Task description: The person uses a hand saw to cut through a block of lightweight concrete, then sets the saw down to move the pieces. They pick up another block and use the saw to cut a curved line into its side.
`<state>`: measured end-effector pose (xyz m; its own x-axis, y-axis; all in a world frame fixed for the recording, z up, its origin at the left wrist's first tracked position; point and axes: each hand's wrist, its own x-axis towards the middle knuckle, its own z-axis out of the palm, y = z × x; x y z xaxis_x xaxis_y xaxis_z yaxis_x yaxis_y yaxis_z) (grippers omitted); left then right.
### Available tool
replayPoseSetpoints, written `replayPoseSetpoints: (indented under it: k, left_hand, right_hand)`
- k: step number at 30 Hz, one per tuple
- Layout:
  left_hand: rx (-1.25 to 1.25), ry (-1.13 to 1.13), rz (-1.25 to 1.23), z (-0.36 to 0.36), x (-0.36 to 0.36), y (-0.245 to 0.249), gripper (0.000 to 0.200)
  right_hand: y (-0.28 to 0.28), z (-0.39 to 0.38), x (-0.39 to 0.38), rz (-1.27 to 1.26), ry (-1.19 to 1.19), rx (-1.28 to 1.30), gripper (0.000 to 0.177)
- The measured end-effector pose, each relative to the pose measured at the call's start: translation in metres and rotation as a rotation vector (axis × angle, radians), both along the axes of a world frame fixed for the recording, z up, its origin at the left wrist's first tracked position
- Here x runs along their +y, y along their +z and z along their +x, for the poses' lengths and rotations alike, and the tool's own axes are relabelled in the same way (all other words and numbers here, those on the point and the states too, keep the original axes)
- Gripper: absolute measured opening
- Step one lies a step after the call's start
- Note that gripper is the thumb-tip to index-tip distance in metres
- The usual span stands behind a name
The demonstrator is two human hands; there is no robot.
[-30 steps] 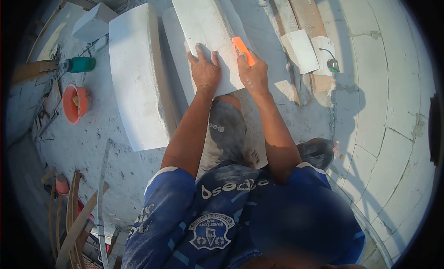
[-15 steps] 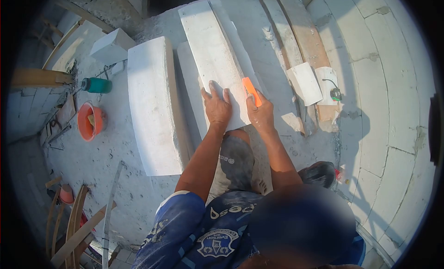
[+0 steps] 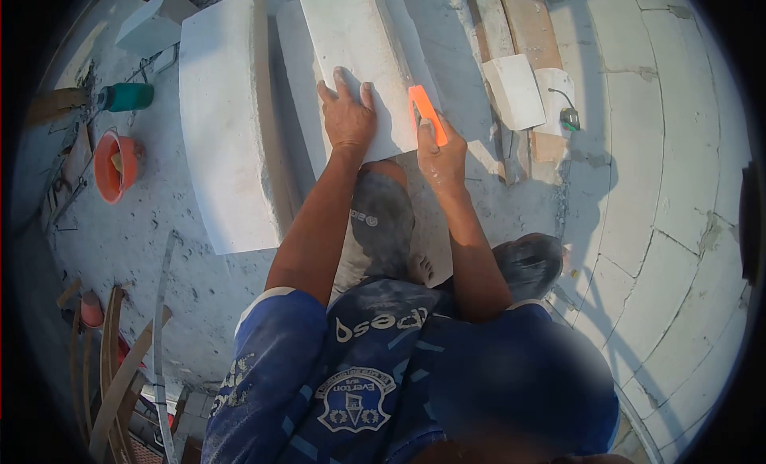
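My left hand [image 3: 349,119] lies flat, fingers spread, on the top of a long white lightweight block [image 3: 351,33]. My right hand [image 3: 443,154] is closed around the orange handle of a hand saw [image 3: 427,113] at the block's right edge, close to its near end. The saw's blade does not show from this angle. My bent knee [image 3: 383,177] is right by the near end of the block. Another thick white block [image 3: 227,121] lies to the left, with a rough right side.
Left are an orange bucket [image 3: 117,173], a teal bottle [image 3: 128,97] and a smaller white block [image 3: 155,23]. Wooden planks [image 3: 531,33], a white offcut [image 3: 515,93] and a tape measure [image 3: 569,119] lie right, beside a block wall [image 3: 638,129]. Wood strips [image 3: 116,384] stand lower left.
The view has shifted, so the blocks, bucket and bottle sit higher and further left. My left hand stays on the block. The orange handle is tilted a little differently in my right hand.
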<state>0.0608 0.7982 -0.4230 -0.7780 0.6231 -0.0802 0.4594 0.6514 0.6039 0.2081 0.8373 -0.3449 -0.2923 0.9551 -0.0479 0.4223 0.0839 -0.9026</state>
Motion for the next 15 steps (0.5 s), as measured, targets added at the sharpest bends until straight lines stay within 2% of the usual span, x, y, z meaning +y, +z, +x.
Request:
replayPoseSetpoints:
  k: [2, 4, 6, 8, 10, 12, 13, 15]
  left_hand:
    - [-0.032, 0.01, -0.02, -0.007, 0.006, 0.001, 0.075]
    - [-0.088, 0.006, -0.068, 0.006, -0.009, -0.002, 0.075]
    - [0.02, -0.004, -0.026, 0.0, -0.003, -0.009, 0.077]
    - [0.004, -0.001, -0.031, -0.001, -0.006, -0.005, 0.078]
    - [-0.002, -0.016, -0.02, 0.0, -0.006, -0.019, 0.078]
    - [0.082, -0.148, -0.339, 0.006, -0.006, -0.051, 0.069]
    - [0.083, -0.144, -0.335, 0.008, -0.006, -0.062, 0.069]
    - [0.408, -0.21, -0.36, 0.004, -0.009, -0.064, 0.068]
  right_hand:
    - [-0.004, 0.017, -0.018, 0.137, 0.023, 0.156, 0.038]
    - [0.001, -0.007, 0.017, -0.021, 0.027, 0.019, 0.029]
    - [0.001, -0.032, 0.045, 0.01, 0.063, -0.047, 0.027]
    - [-0.002, -0.024, 0.031, 0.037, 0.066, -0.073, 0.028]
    - [-0.001, 0.002, 0.009, -0.076, 0.049, -0.002, 0.026]
    - [-0.007, 0.045, -0.043, 0.043, 0.02, 0.064, 0.026]
    - [-0.007, 0.064, -0.068, 0.094, 0.003, 0.101, 0.028]
    - [-0.004, 0.061, -0.07, 0.141, -0.005, 0.157, 0.03]
